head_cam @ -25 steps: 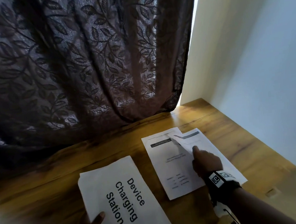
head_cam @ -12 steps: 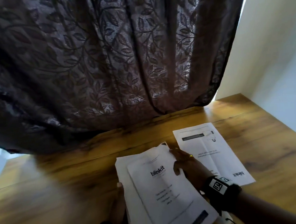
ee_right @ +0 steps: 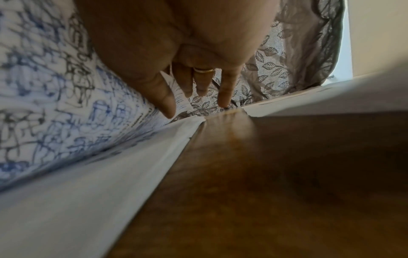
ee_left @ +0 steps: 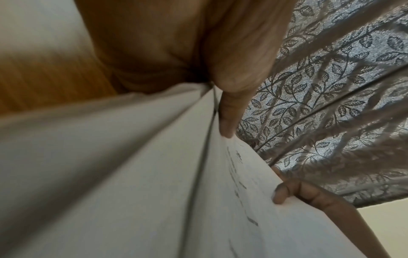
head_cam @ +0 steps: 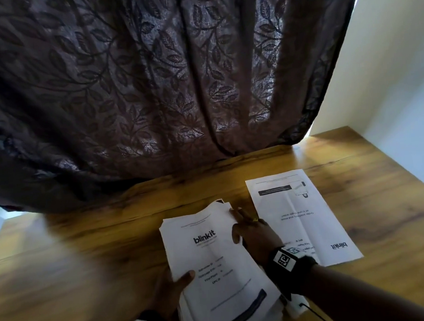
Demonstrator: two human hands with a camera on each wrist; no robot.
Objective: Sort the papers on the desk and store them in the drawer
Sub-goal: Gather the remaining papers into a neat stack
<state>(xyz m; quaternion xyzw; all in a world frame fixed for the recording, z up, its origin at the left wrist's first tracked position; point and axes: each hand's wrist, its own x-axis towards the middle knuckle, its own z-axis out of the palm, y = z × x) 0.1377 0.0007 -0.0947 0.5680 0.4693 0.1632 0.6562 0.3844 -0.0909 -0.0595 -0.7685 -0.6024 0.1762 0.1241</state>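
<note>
White paper, several sheets: the stack (head_cam: pixel 221 267) with a "blinkit" page on top, raised off the wooden worktop (head_cam: pixel 87 256) near its front edge. We judge the gathering step is in hand. Left hand (head_cam: pixel 174 285): thumb over the stack's left edge, fingers beneath, grasping it. Right hand (head_cam: pixel 253 235): thumb on the top page, fingers behind the right edge, pinching it, wrist low over the worktop. One loose sheet (head_cam: pixel 300 216) lies flat just to the right. Next, we expect, it needs collecting. No drawer in view. Backdrop: dark leaf-patterned curtain (head_cam: pixel 150 77).
</note>
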